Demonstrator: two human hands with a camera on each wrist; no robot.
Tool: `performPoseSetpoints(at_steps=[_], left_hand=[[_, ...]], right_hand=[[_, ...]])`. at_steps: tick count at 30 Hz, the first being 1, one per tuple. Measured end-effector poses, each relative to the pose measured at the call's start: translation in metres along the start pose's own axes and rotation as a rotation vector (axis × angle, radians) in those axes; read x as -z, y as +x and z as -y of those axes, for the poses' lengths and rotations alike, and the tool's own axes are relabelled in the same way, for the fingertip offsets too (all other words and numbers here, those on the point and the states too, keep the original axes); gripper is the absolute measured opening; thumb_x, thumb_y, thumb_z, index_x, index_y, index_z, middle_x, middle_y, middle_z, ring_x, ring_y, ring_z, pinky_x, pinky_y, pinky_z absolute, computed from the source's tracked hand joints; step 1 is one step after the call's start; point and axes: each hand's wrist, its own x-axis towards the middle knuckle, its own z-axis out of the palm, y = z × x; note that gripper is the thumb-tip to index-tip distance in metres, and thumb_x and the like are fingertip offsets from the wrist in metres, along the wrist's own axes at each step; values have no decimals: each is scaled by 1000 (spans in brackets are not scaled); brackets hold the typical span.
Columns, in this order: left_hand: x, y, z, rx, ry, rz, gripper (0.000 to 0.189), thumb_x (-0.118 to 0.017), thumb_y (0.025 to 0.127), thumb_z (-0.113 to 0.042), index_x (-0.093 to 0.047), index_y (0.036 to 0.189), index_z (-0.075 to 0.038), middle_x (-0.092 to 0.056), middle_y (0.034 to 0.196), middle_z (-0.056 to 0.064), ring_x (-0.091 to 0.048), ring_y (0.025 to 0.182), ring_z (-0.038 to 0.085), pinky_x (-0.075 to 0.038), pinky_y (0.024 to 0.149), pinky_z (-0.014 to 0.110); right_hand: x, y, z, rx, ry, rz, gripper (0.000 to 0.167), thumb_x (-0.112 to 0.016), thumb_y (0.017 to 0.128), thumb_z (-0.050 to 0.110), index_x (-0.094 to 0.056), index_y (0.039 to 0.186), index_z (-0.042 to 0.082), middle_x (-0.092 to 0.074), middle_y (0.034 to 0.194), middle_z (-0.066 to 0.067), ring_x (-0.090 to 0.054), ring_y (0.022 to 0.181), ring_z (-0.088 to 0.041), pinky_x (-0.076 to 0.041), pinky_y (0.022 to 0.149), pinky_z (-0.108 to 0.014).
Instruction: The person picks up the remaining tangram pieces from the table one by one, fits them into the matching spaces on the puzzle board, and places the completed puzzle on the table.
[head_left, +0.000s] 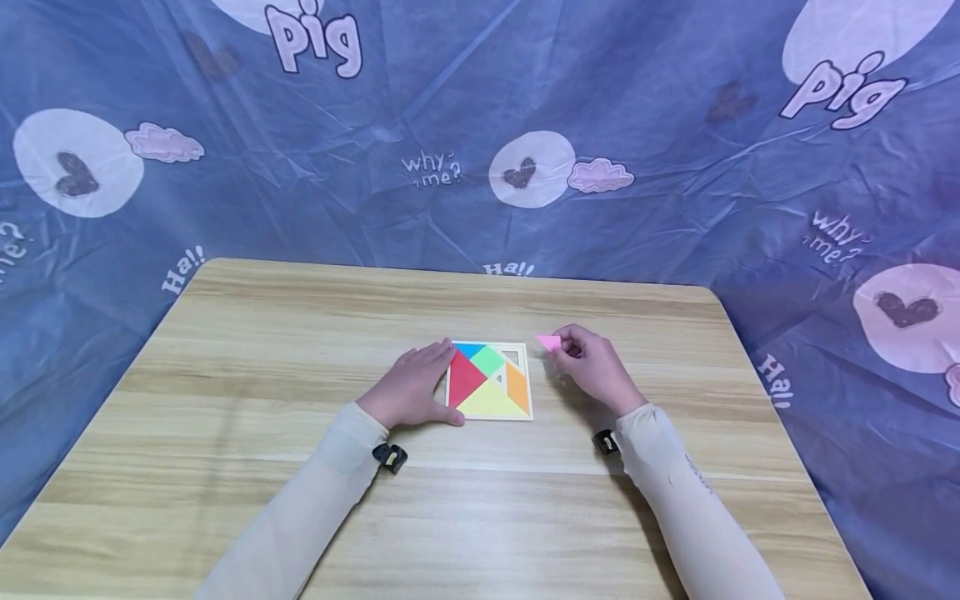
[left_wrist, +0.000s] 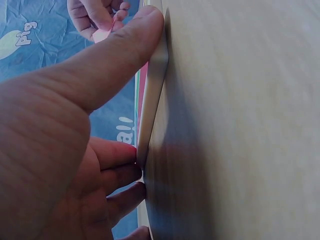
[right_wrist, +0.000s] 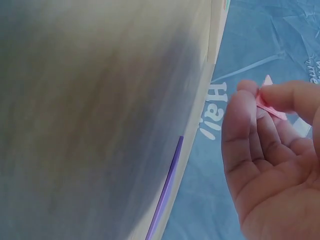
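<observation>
A tangram board [head_left: 491,418] with a pale frame lies on the table, holding red [head_left: 467,381], yellow [head_left: 491,403], green [head_left: 487,360], blue [head_left: 470,348] and orange [head_left: 517,387] pieces. Two triangular recesses in it show bare. My left hand [head_left: 412,385] grips the board's left side, thumb at the near edge and fingers toward the far corner. Right of the board, my right hand [head_left: 596,367] pinches a pink triangle [head_left: 548,342] between thumb and fingers, held above the table. In the right wrist view a thin purple piece [right_wrist: 167,187] lies on the table beside that hand.
The wooden table [head_left: 225,467] stretches around the board on all sides. Behind it and at the sides hangs a blue printed cloth [head_left: 450,100]. Small black devices are strapped at the left wrist [head_left: 390,457] and right wrist [head_left: 606,442].
</observation>
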Motion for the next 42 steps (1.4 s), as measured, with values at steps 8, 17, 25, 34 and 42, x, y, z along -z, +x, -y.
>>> performPoseSetpoints(at_steps=[8,17,25,34,42], left_hand=[[2,0,1,5,-1,6,118,-82,78,-62,-24,164,-6,-17,173,9,-17,159,27,-15,128,49],[2,0,1,4,1,9,118,-82,79,-63,-25,164,-6,-17,173,9,-17,159,27,-16,128,50],[3,1,0,2,-3,10,118,-82,79,-62,-25,164,-6,-17,173,9,-17,159,27,-16,128,49],[2,0,0,15,2,11,118,-82,78,-63,-24,164,-6,-17,173,9,-17,159,27,-16,128,50],[-1,-2,-4,21,7,6,119,-83,77,-63,-25,164,-6,-17,173,10,-17,159,27,-17,128,50]], right_hand=[[-2,4,-3,49,-64,86,28,-59,104,8,-73,128,3,-73,107,-12,-57,82,-22,-48,74,-34],[-1,7,1,-44,34,91,10,-71,97,8,-69,107,5,-67,88,-7,-59,75,-21,-51,66,-28],[-2,11,3,-5,74,66,14,-71,99,12,-79,109,7,-74,96,-7,-57,77,-20,-48,65,-26],[-12,18,14,-55,173,129,11,-77,94,12,-72,102,5,-70,88,-7,-60,73,-20,-49,62,-24],[-24,23,23,-119,143,225,7,-75,95,13,-78,101,9,-72,87,-5,-61,75,-21,-54,67,-31]])
